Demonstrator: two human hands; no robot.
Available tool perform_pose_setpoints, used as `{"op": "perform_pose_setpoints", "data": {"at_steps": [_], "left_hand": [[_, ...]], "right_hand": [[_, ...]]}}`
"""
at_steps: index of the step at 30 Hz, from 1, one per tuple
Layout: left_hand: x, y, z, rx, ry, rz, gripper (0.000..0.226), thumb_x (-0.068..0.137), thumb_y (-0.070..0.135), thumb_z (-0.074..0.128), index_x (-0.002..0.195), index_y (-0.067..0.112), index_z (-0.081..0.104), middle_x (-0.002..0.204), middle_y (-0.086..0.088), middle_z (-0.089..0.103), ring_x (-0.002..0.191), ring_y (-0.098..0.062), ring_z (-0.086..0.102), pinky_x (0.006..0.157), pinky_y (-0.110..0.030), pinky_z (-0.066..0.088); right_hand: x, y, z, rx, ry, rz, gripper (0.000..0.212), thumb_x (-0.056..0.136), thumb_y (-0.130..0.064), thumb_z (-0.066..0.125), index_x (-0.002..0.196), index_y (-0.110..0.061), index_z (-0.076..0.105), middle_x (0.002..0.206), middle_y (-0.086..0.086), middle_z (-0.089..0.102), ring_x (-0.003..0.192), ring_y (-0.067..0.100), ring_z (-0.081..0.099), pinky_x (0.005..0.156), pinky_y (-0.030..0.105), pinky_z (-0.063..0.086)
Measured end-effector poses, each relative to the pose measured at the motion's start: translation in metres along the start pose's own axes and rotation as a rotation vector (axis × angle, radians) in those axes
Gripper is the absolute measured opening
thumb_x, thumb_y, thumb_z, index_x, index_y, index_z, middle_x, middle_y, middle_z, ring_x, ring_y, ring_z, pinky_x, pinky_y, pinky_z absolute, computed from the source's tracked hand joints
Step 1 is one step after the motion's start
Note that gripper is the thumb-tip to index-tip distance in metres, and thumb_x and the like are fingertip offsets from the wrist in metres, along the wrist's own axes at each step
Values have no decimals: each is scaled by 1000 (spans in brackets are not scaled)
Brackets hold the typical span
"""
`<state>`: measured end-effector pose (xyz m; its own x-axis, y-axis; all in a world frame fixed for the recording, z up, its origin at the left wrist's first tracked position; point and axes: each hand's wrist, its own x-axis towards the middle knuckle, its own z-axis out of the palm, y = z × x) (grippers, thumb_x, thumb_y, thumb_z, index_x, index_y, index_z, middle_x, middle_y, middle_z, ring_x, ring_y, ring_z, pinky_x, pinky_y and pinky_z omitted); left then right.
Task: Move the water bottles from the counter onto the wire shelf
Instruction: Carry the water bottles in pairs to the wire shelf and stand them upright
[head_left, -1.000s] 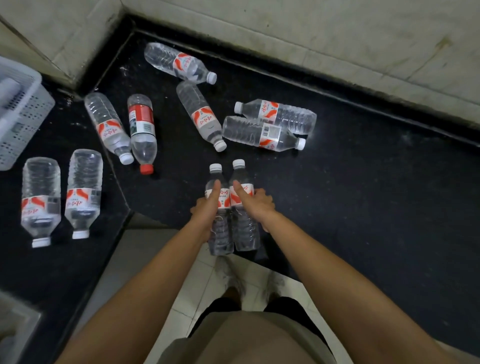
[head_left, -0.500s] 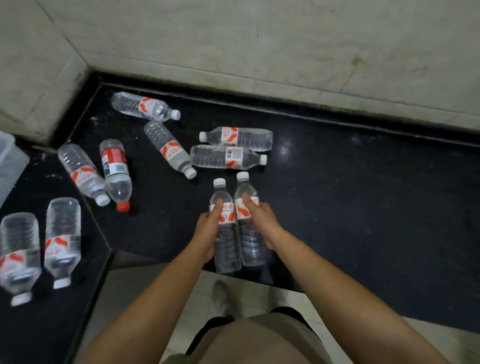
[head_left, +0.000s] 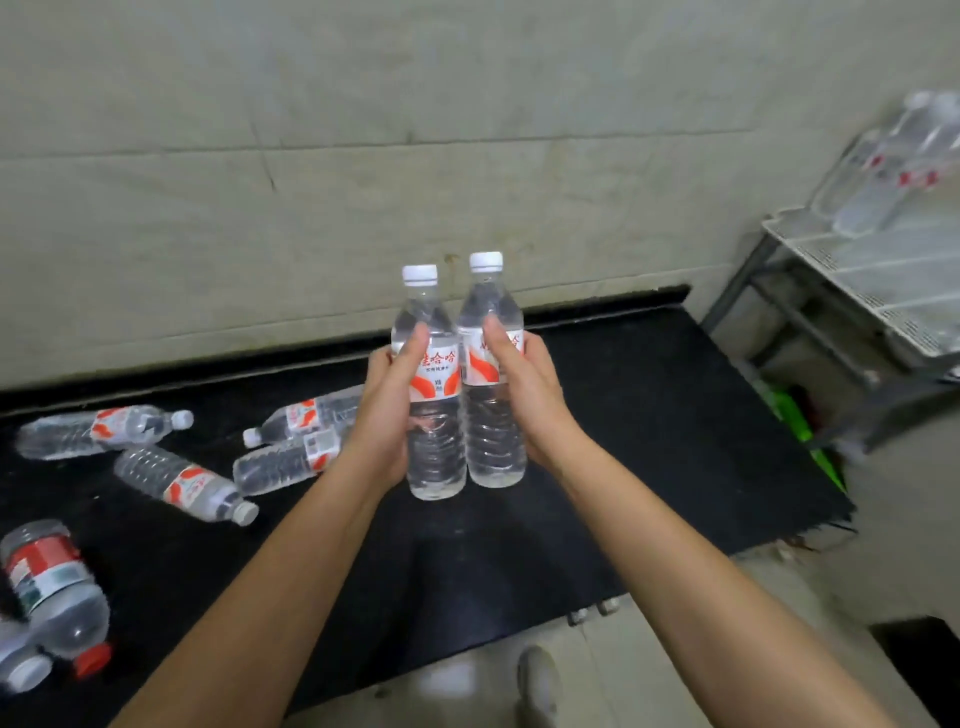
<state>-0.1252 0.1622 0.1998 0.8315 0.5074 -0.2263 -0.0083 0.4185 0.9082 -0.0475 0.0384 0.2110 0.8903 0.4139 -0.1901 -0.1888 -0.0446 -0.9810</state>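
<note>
Two clear water bottles with white caps and red-and-white labels stand upright side by side in the air above the black counter (head_left: 649, 415). My left hand (head_left: 387, 410) grips the left bottle (head_left: 434, 452) and my right hand (head_left: 524, 395) grips the right bottle (head_left: 493, 441). Several more bottles lie on their sides on the counter at the left, among them one (head_left: 184, 483) near the middle left and a red-capped one (head_left: 49, 587) at the lower left. The wire shelf (head_left: 872, 280) is at the upper right, with several blurred bottles (head_left: 893, 161) lying on it.
A pale tiled wall (head_left: 415, 156) runs behind the counter. The shelf's grey metal legs (head_left: 810, 332) stand beyond the counter's right end, with something green (head_left: 789, 415) beneath. My shoe (head_left: 537, 680) shows on the light floor below the counter edge.
Both hands have lifted the two bottles off the counter and raised them. The view has swung up and to the right, so the wire shelf has come into sight.
</note>
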Motion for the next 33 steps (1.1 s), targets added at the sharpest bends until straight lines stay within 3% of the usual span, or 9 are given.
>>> {"op": "perform_pose_setpoints", "data": {"at_steps": [5, 7, 11, 15, 23, 29, 33], "left_hand": [[-14, 12, 81, -75, -208, 29, 57, 84, 40, 76, 123, 6, 51, 106, -8, 78, 98, -25, 76, 76, -35, 61], [-35, 7, 147, -74, -331, 14, 54, 83, 39, 76, 119, 9, 51, 101, -5, 79, 96, -23, 76, 75, -33, 61], [-52, 9, 198, -64, -425, 40, 57, 83, 40, 76, 126, 9, 52, 109, -9, 77, 101, -26, 75, 80, -36, 61], [-72, -5, 284, -62, -494, 84, 58, 85, 38, 74, 128, 6, 52, 105, -7, 78, 97, -23, 76, 76, -32, 60], [-97, -77, 477, -33, -580, 134, 42, 91, 37, 70, 121, 12, 55, 109, -9, 78, 99, -25, 76, 76, -33, 61], [-97, -130, 590, 60, -610, 100, 60, 90, 42, 70, 136, 10, 51, 119, -9, 75, 106, -25, 74, 79, -31, 60], [-72, -157, 636, 113, -605, 120, 57, 88, 45, 71, 133, 16, 53, 117, -3, 76, 105, -21, 75, 77, -27, 61]], "right_hand": [[-31, -39, -67, 146, 156, -156, 70, 86, -56, 70, 129, -4, 57, 126, 19, 68, 115, 33, 70, 103, 57, 52], [-51, -54, -130, 199, 262, -223, 70, 87, -53, 69, 131, -1, 56, 127, 23, 67, 117, 37, 68, 105, 59, 50], [-68, -72, -174, 257, 297, -295, 69, 88, -51, 68, 135, -2, 55, 127, 21, 69, 118, 36, 68, 107, 59, 48], [-84, -91, -259, 314, 322, -397, 65, 90, -47, 68, 136, -3, 54, 129, 22, 68, 121, 39, 66, 108, 61, 46], [-98, -100, -465, 275, 339, -412, 68, 84, -57, 71, 141, -27, 52, 134, 2, 69, 123, 21, 67, 109, 51, 48], [-87, -91, -585, 368, 389, -389, 57, 87, -50, 71, 135, -26, 55, 126, 2, 73, 116, 21, 71, 92, 37, 58], [-59, -86, -635, 405, 384, -387, 49, 96, -41, 65, 138, -19, 54, 127, 7, 72, 117, 25, 70, 94, 40, 57]]}}
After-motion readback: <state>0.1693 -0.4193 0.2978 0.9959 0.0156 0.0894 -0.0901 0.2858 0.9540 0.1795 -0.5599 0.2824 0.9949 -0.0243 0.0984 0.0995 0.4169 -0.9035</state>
